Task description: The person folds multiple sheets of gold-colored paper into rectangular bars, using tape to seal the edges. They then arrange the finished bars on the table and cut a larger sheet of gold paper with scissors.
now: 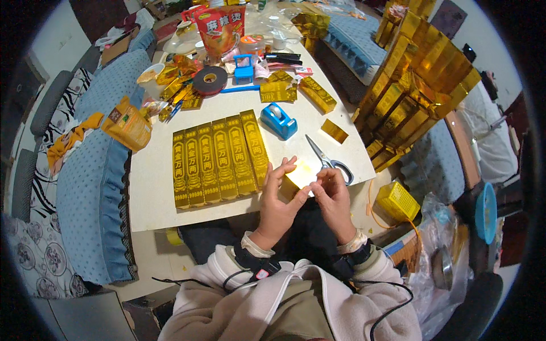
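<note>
A shiny gold foil card piece [301,172] is held at the table's near edge, its top face bright with glare. My left hand [276,199] grips it from the left, fingers behind and thumb in front. Thumb and fingers of my right hand [333,197] pinch its right front corner, close to the left thumb; a small pale bit shows there, too small to name. Scissors with grey-blue handles [341,170] lie just beyond my right hand. Several long gold boxes with printed characters [219,162] lie side by side left of my hands. A blue tape dispenser [279,121] stands farther back.
A small gold card piece [334,131] and a gold box [318,94] lie on the white table [149,213]. Behind are a dark tape roll [210,80], gold scraps [177,81] and a red food pouch [221,32]. A tall gold foil structure [409,85] stands right; an orange pouch [128,124] sits left.
</note>
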Demonstrator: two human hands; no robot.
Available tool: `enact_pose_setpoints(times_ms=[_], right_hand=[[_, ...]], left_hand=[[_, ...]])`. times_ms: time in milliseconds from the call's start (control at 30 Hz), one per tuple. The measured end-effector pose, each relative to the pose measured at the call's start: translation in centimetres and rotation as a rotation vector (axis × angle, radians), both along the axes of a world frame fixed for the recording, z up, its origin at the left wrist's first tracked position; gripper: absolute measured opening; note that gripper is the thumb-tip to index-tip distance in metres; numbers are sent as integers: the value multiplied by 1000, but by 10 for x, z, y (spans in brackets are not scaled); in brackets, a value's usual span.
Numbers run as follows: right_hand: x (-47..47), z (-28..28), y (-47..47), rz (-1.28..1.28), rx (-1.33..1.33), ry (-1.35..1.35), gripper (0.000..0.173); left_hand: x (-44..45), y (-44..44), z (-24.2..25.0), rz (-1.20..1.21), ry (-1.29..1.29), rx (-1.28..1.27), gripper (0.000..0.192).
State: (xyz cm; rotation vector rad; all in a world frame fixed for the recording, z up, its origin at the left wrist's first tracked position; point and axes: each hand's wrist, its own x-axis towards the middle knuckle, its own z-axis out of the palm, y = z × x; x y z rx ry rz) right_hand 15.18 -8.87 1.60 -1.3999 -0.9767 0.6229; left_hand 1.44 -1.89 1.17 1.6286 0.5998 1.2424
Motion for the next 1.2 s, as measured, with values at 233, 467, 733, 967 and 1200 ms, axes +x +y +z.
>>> enact_pose_setpoints(times_ms=[233,467,733,967,1200], right_hand=[[-7,12,-4,147,86,-232,65],[23,9,6,333,11,-113,60],[46,13,23,615,-31,-112,66],[41,26,24,591,-53,109,60],[21,44,24,371,-27,219,28]], left_hand=[[-8,-9,4,11,169,73,52],[-23,-7,16,47,240,224,56],[-27,22,27,-144,335,283,61],[-21,12,21,-75,254,80,51],[-17,7,20,51,292,225,53]])
